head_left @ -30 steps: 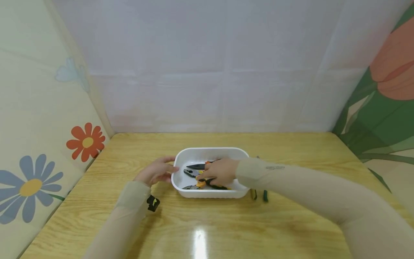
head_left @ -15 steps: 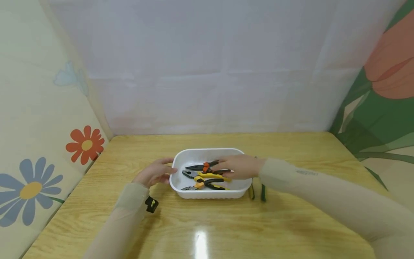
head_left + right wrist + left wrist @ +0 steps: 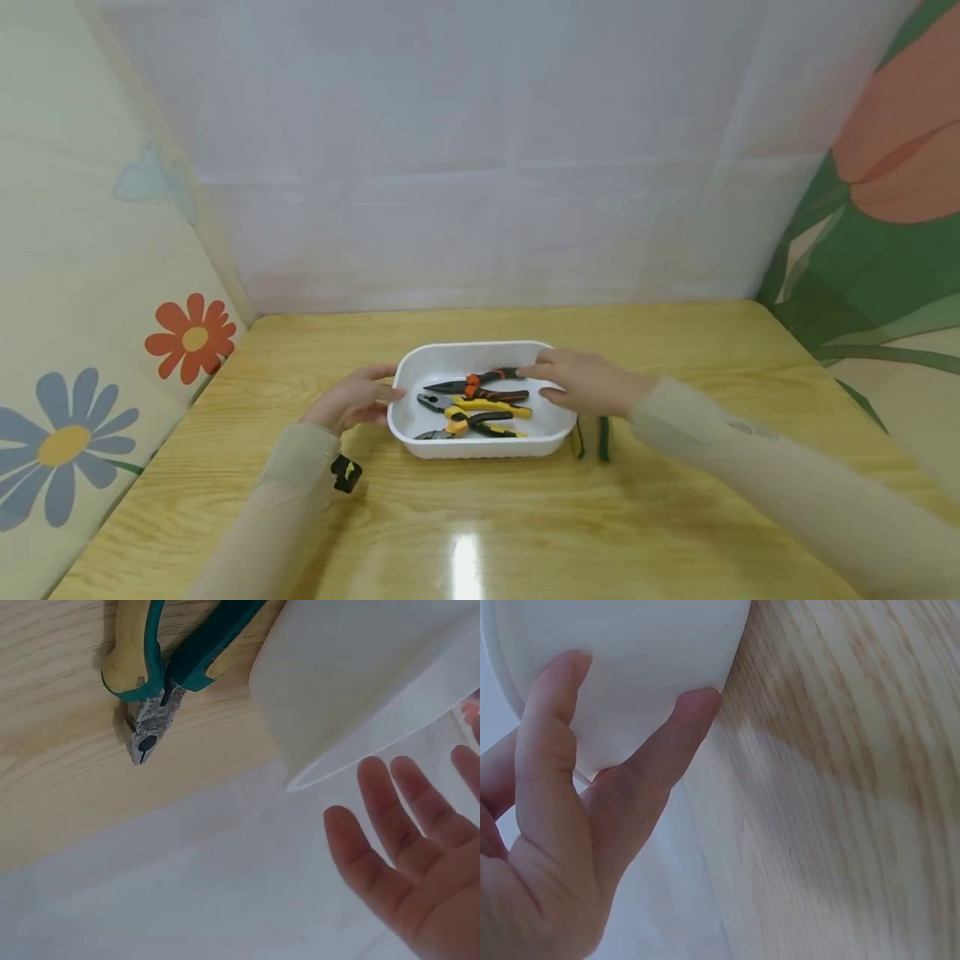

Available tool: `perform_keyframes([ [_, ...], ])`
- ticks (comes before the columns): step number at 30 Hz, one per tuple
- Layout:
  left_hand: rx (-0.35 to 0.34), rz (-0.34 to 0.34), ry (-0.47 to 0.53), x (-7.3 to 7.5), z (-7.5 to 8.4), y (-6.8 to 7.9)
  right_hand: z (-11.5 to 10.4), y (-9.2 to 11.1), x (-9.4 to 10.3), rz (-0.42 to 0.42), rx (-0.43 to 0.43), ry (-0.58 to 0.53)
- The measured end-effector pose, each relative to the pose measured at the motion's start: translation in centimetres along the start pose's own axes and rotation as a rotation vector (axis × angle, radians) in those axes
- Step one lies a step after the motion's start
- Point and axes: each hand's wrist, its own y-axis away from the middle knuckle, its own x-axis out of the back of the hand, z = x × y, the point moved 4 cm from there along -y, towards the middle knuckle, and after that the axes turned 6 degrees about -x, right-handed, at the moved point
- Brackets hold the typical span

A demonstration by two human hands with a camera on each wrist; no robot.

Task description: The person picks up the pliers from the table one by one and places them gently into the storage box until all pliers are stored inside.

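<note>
In the head view, a white plastic basin (image 3: 480, 450) stands mid-table. My left hand (image 3: 352, 400) holds its left end, thumb over the rim and fingers against the outer wall; in the left wrist view those fingers touch the white side. Inside lie long-nose pliers (image 3: 471, 386) with orange-black handles, combination pliers (image 3: 480, 403) with yellow handles, and diagonal cutters (image 3: 459, 426) with black and yellow-orange handles. My right hand (image 3: 585, 383) hovers over the basin's right end, fingers spread, holding nothing. Cutting pliers (image 3: 159, 712) with green-yellow handles lie outside, right of the basin.
A small black piece with a yellow mark (image 3: 347, 473) is beside my left wrist. The wooden table (image 3: 675, 517) ends at a pale cloth backdrop (image 3: 480, 167). Flower-printed cloths flank both sides.
My right hand has lifted off the pliers in the basin and moved right to its right end, uncovering them. The left hand stays at the left end.
</note>
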Motion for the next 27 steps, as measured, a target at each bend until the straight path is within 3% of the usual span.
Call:
perform_keyframes([
  [8, -0.006, -0.007, 0.009, 0.0, 0.0, 0.1, 0.9, 1.7, 0.1, 0.063, -0.114, 0.019],
  [18, -0.005, -0.004, 0.015, 0.1, -0.1, -0.1, 1.8, 2.9, -0.1, 0.115, -0.182, -0.028],
  [27, 0.001, -0.008, 0.015, 0.1, -0.1, -0.1, 2.8, 4.2, -0.6, 0.101, -0.449, -0.099],
])
